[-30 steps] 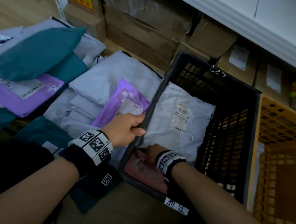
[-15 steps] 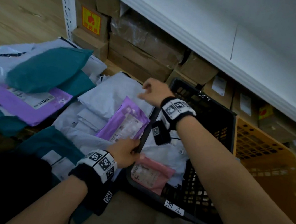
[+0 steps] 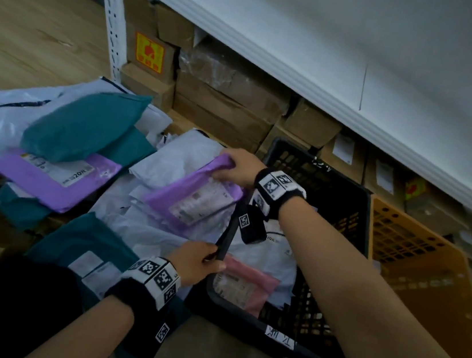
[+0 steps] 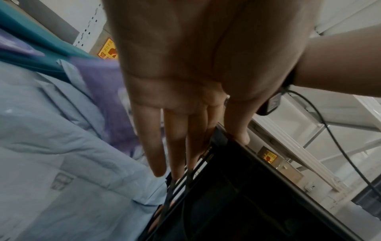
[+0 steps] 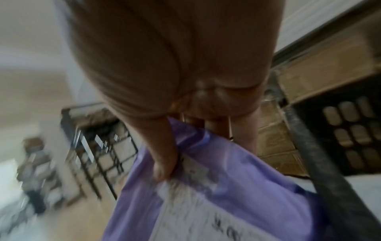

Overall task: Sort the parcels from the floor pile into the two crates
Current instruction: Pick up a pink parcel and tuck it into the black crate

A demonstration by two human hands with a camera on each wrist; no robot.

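Purple parcel (image 3: 196, 194), soft mailer w/ white label, lay on grey bags in floor pile beside black crate (image 3: 341, 210). Right hand (image 3: 237, 168) pinched its far end, thumb on top. Left hand (image 3: 197, 261) held crate's near rim. Pink parcel (image 3: 247, 285) inside crate; orange crate (image 3: 427, 264) beyond, boxes (image 3: 224, 99) behind.

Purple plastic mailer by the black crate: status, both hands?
Right hand grips purple plastic mailer at its far edge. Left hand grip on black plastic crate rim. Pink mailer already inside. Nothing blocking.
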